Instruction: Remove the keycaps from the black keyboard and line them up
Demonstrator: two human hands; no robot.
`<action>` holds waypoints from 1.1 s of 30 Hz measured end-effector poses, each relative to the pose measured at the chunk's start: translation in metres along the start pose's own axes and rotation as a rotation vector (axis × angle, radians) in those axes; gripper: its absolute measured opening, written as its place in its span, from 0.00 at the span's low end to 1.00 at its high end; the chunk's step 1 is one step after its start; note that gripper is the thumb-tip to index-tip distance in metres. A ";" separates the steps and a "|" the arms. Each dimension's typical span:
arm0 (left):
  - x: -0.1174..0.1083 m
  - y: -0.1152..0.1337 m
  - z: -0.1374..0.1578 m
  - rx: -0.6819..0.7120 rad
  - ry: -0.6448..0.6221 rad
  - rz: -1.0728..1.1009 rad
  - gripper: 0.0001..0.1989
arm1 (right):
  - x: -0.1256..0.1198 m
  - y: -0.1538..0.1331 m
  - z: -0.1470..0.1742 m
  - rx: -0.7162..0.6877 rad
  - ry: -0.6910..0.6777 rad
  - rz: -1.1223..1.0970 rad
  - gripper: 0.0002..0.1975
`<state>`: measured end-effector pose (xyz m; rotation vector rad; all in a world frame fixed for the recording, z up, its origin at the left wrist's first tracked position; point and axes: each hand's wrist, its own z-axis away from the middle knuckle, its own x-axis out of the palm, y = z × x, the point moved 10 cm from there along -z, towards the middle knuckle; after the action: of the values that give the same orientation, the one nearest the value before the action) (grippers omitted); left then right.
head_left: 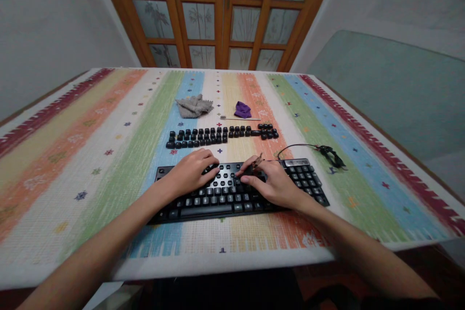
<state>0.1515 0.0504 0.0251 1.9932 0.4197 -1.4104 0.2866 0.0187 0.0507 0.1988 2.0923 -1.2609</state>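
A black keyboard [207,210] lies in front of me, its upper middle rows bare of keycaps so that the plate and switch stems show. My left hand [192,169] rests over its upper left part, fingers stretched toward the bare area and thumb apart from them, with nothing seen in it. Over the right-middle part, my right hand [274,181] is closed around a small brown pronged object [257,161], whose exact kind I cannot make out. The index fingertip and thumb are close to the keys beside the bare area. The hand covers some keys there.
Beyond the keyboard, loose black keycaps [209,136] stand in rows. Farther back lie a toothbrush [240,118], a purple cloth [242,109] and a crumpled grey cloth [194,106]. A coiled black cable [330,156] lies right of it on the striped tablecloth [119,164].
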 end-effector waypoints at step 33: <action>-0.001 0.001 -0.001 -0.030 0.008 -0.014 0.10 | -0.003 0.040 -0.017 0.330 0.035 -0.232 0.08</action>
<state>0.1528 0.0504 0.0261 1.9759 0.4567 -1.3977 0.2987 0.0537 0.0283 0.1255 1.9669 -1.7529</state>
